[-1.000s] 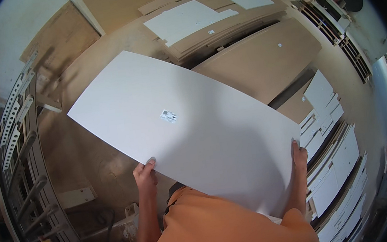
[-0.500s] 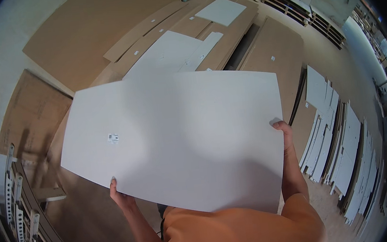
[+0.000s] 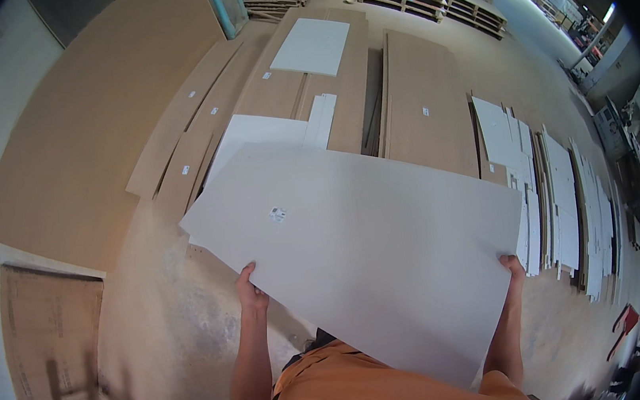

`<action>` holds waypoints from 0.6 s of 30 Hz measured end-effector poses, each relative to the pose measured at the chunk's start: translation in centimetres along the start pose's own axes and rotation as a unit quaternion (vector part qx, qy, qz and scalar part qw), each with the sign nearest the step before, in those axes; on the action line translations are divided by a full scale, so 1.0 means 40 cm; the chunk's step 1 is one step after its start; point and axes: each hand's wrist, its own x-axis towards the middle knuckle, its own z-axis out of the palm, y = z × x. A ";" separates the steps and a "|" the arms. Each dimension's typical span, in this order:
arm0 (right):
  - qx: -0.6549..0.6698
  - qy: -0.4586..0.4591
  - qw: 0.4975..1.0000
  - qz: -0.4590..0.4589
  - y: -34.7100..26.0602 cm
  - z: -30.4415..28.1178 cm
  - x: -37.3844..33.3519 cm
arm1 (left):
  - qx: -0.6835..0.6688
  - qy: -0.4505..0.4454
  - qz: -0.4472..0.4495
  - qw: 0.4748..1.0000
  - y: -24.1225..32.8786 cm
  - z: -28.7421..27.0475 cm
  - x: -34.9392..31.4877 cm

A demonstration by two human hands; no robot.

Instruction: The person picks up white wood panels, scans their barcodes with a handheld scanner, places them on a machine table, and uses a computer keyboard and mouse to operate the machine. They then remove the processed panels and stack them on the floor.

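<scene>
A large flat white board (image 3: 373, 241) spans the space in front of my body, tilted so its left end lies farther away. It carries a small printed label (image 3: 278, 215) near that end. My left hand (image 3: 250, 287) grips its near left edge, thumb on top and the other fingers hidden beneath. At the right edge my right hand (image 3: 513, 266) holds it the same way. Just beyond the board's far edge lie a white panel (image 3: 256, 133) and a narrow white strip (image 3: 321, 121), partly covered from view by the board.
Brown panels (image 3: 423, 99) lie in stacks ahead, with another white panel (image 3: 312, 46) on top. Rows of white boards (image 3: 561, 194) stretch along the right. A big brown sheet (image 3: 103, 123) and a cardboard piece (image 3: 56, 328) lean on the left wall. Wooden pallets (image 3: 401, 1) stand farther back.
The view has turned and shifted, and the floor stacks now sit farther left. The board has tilted, its right side coming nearer and lower. Both hands keep their hold on it.
</scene>
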 end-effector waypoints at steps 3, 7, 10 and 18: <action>0.074 0.061 0.992 -0.076 0.049 0.202 0.130 | 0.060 -0.026 -0.016 0.998 0.117 0.211 0.281; 0.150 0.099 0.981 -0.076 0.144 0.452 0.358 | 0.148 -0.065 -0.042 0.986 0.211 0.464 0.512; 0.236 0.113 0.961 -0.090 0.232 0.656 0.606 | 0.166 -0.093 -0.071 0.979 0.267 0.598 0.606; 0.226 0.171 0.958 0.029 0.502 0.977 0.955 | 0.335 -0.024 -0.045 0.941 0.456 0.551 0.793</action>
